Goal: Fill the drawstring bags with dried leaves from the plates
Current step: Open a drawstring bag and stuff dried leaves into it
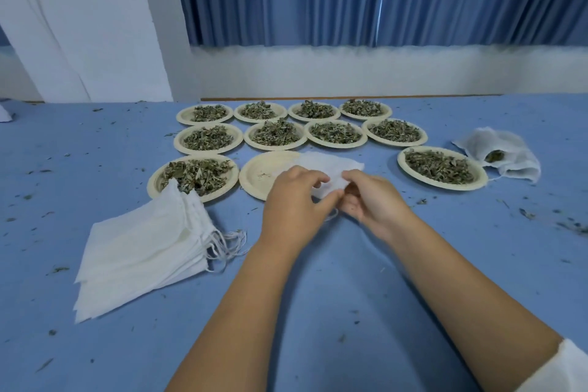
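Drawstring bag (321,165) was pinched at its near end by the left hand (294,200) and the right hand (370,197), its length running away from them over the emptied plate (254,173). A heaped plate (194,175) sat just beside, nearer the left hand.

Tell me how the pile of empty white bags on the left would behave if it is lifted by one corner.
Probably floppy: the pile of bags is thin cloth lying flat and fanned. Likely light, and the layers may slide apart. Its loose drawstrings could snag.
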Tool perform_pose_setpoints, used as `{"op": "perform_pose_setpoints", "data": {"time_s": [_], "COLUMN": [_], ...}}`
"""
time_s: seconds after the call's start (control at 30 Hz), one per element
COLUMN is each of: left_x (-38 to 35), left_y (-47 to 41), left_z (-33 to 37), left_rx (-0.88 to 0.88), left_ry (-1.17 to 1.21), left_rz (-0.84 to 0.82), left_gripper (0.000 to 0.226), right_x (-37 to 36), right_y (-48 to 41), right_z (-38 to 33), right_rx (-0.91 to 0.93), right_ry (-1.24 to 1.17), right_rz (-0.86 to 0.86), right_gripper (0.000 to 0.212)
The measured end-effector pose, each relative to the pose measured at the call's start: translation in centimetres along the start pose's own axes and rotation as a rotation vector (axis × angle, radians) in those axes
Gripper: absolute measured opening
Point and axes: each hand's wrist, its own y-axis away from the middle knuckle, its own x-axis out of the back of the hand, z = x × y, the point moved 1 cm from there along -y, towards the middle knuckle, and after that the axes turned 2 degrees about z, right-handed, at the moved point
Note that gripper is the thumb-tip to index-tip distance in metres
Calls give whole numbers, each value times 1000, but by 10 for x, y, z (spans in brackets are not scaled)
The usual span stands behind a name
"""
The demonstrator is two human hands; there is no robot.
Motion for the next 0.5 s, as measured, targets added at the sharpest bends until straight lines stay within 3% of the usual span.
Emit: {"op": "perform_pose_setpoints", "data": {"time_s": [0.17, 0.27, 0.33, 0.43, 0.5], "left_x": [-5, -7, -9, -10, -9], "left_y": [3, 3, 3, 3, 3], "left_z": [-2, -2, -3, -6, -5], "left_rx": [-26, -15, 34, 115, 143], "left_ry": [-116, -145, -148, -106, -91], "left_rz": [-5, 32, 26, 13, 22], "left_gripper": [20, 19, 21, 17, 14], "right_x": [-3, 1, 11, 39, 59], "right_y": [0, -7, -16, -29, -36], "right_z": [0, -1, -4, -16, -24], "right_rx": [-18, -27, 110, 462, 541], "right_ry": [128, 256, 565, 1134, 1206], "right_rz": [-98, -92, 31, 304, 397], "right_gripper": [17, 31, 42, 32, 24]}}
